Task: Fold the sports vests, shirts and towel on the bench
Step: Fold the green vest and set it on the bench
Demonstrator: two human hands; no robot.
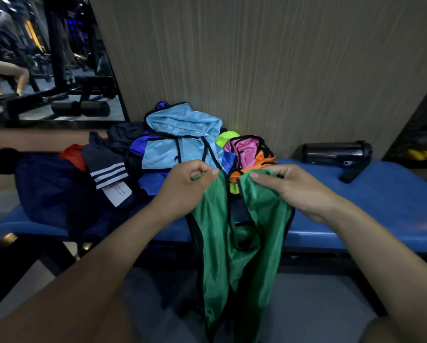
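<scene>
The green vest [234, 243] hangs in front of the bench [371, 209], its lower end cut off by the bottom of the frame. The left hand [185, 191] pinches its left shoulder strap, fingers [202, 170] curled round the cloth; the right hand [291, 186] grips the right strap, thumb on top. How the black-trimmed layers between the straps lie is hard to make out.

Behind the green vest, on the bench, lies a heap: an orange vest [262, 164] and pink vest [242, 148] just behind the right strap, a light blue vest [182, 137] on top. Left of the green vest lie dark navy garments [49, 186], one with white stripes [109, 173]; their outlines merge in the dim light. Right of the heap, well apart, a black bottle [336, 153] lies on its side against the wood-grain wall [257, 58]. Far left, a mirror [46, 58] shows blurred gym equipment.
</scene>
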